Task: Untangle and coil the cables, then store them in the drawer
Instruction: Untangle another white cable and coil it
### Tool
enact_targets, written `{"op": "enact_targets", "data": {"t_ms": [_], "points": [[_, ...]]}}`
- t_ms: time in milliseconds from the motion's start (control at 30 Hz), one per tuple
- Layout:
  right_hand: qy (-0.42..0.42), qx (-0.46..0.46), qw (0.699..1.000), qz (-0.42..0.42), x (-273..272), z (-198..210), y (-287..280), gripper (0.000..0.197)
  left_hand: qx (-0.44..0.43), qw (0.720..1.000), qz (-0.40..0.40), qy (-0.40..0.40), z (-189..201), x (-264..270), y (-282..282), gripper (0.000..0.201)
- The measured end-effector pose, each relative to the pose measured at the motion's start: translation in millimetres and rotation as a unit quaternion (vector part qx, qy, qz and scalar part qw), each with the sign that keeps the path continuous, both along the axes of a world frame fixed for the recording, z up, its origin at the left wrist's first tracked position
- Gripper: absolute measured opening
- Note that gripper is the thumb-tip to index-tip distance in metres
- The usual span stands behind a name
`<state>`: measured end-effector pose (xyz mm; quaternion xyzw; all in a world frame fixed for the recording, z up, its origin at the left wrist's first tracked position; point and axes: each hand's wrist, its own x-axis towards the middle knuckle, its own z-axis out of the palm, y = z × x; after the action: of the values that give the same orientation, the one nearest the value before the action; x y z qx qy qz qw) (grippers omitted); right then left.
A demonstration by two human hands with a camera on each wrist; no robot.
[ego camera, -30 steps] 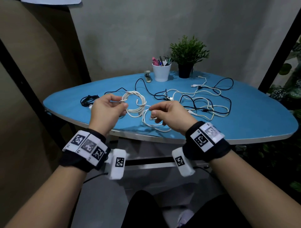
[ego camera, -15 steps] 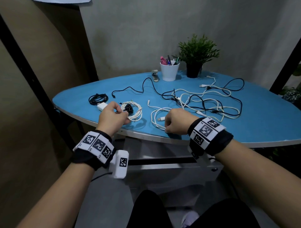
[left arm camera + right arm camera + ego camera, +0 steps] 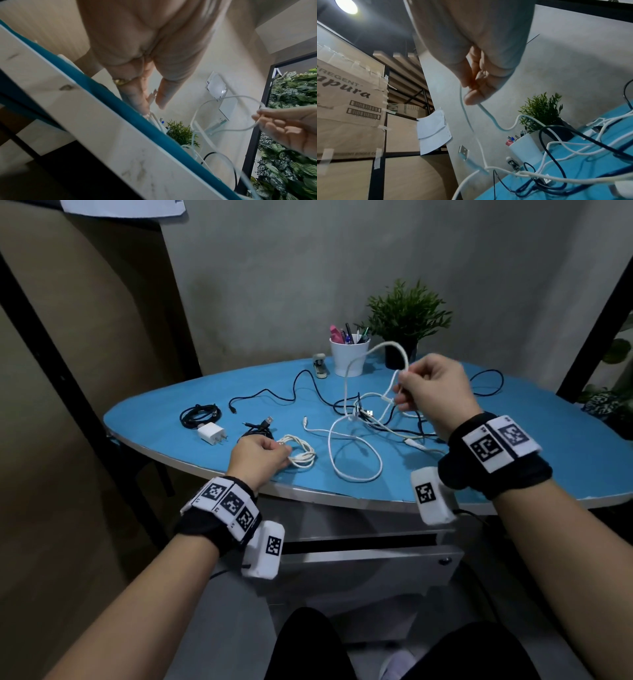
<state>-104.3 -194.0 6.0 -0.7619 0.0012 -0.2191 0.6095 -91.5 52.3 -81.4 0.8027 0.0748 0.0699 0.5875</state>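
Note:
On the blue table my left hand rests near the front edge and pinches the end of a small coiled white cable. The left wrist view shows thumb and finger of that hand closed on a plug. My right hand is raised above the table's middle and pinches a loop of a loose white cable. Its other end trails into the tangle of white and black cables. The right wrist view shows this hand pinching the strand. The drawer sits under the table.
A coiled black cable, a white charger and a black USB cable lie at the left. A pen cup, a stapler and a potted plant stand at the back edge.
My left hand has lowered the white coil onto the table. My right hand has risen from the table's front edge, lifting a loop of loose white cable.

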Motion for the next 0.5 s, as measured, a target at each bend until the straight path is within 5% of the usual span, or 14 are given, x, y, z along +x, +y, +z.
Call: {"op": "enact_targets", "data": {"t_ms": [100, 267, 500], "points": [[-0.07, 0.038, 0.997, 0.004, -4.0, 5.8, -1.8, 0.02, 0.118, 0.993, -0.022, 0.016, 4.4, 6.7, -4.9, 0.024], [-0.103, 0.059, 0.993, 0.007, -10.3, 4.7, -5.9, 0.017, 0.183, 0.979, -0.078, 0.044, 13.7, 7.0, -7.7, 0.047], [-0.039, -0.057, 0.996, 0.054, -30.4, -9.0, -5.4, 0.013, 0.144, 0.975, -0.083, -0.15, 44.6, -17.7, -21.9, 0.044]]}}
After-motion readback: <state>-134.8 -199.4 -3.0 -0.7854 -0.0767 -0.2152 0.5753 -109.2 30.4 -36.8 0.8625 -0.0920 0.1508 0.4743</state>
